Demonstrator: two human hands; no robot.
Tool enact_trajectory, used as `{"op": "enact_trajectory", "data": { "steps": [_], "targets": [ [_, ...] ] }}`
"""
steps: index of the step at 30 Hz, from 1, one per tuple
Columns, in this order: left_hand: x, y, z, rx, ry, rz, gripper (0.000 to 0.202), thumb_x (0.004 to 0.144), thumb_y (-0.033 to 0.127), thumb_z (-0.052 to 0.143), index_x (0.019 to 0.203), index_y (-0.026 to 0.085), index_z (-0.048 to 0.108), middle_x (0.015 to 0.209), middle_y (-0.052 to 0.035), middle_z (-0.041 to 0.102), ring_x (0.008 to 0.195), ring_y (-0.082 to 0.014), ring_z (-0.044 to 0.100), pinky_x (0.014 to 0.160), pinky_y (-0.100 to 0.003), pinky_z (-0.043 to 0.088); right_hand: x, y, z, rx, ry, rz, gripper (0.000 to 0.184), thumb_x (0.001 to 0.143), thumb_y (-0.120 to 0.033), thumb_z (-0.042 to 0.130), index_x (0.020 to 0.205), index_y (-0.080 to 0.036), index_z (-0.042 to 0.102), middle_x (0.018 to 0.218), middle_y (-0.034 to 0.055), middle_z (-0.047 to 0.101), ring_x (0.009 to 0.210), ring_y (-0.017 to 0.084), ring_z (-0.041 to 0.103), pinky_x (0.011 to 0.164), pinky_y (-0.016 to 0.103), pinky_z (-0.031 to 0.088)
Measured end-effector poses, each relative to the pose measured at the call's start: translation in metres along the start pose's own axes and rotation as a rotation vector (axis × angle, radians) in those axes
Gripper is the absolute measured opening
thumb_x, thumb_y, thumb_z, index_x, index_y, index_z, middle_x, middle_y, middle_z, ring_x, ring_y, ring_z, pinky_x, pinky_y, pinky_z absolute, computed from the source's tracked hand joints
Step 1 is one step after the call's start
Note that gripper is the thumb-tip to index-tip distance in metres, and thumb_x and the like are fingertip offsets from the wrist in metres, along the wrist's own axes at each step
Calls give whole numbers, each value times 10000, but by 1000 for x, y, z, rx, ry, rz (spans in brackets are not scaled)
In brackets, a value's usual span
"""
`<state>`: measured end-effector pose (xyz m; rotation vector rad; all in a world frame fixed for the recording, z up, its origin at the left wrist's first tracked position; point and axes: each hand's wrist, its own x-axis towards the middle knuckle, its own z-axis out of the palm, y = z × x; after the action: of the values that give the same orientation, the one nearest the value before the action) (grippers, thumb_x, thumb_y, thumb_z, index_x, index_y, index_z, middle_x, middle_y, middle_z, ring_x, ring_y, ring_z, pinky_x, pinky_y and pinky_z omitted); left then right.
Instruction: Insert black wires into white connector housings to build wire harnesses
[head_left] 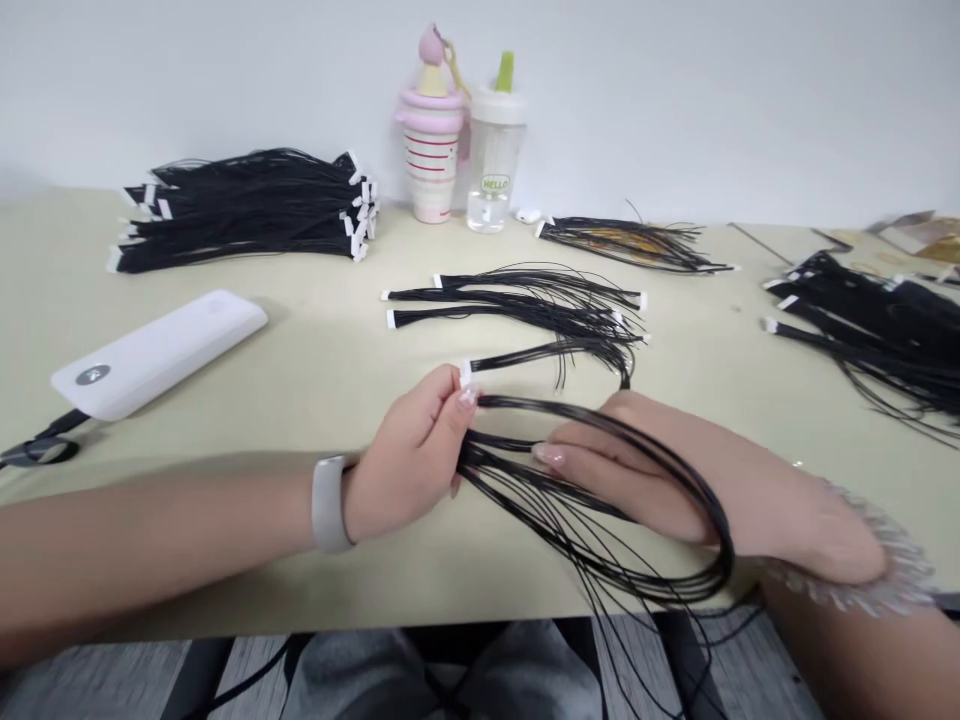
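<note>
My left hand [409, 450] pinches a loose bunch of thin black wires [517, 480] between fingers and thumb near the table's front edge. The wires loop across the back of my right hand [637, 470], whose fingers lie straight and close together. Whether that hand grips them is hidden. A smaller wire bundle [547, 355] with a white connector [466, 373] lies just beyond my left fingertips. Two more connector-ended bundles [517, 305] lie beyond it on the table.
A large stack of wire bundles [247, 210] lies at back left, others [870, 330] at right, and a bundle [630, 245] at back. A white power bank [157, 355] with a black cable sits left. A pink cup [431, 140] and clear bottle [493, 160] stand by the wall.
</note>
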<state>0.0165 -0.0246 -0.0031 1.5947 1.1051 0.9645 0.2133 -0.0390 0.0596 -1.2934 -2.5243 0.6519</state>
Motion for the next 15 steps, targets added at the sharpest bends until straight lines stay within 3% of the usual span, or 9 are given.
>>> {"op": "enact_trajectory", "data": {
  "steps": [3, 9, 15],
  "targets": [
    [-6, -1, -1, 57, -65, 92, 269, 903, 383, 304, 735, 190, 386, 457, 77, 390, 349, -34, 391, 384, -150, 340, 9, -5, 10, 105, -72, -70, 213, 857, -254, 435, 673, -192, 523, 559, -53, 491, 478, 54, 389, 439, 184, 311],
    [-9, -3, -3, 118, -72, 221, 236, 907, 328, 298, 750, 182, 397, 525, 58, 400, 432, -45, 353, 447, -175, 322, 15, -12, 23, 162, -20, -48, 251, 838, -188, 426, 599, -144, 489, 516, -62, 409, 468, 29, 280, 437, 169, 244],
    [-7, -2, -3, 99, -65, 166, 253, 900, 358, 298, 750, 184, 403, 524, 54, 406, 418, -49, 367, 417, -172, 317, 16, -14, 32, 89, -16, -42, 236, 813, -146, 406, 579, -145, 437, 501, -64, 341, 475, 31, 238, 457, 166, 237]
  ]
}}
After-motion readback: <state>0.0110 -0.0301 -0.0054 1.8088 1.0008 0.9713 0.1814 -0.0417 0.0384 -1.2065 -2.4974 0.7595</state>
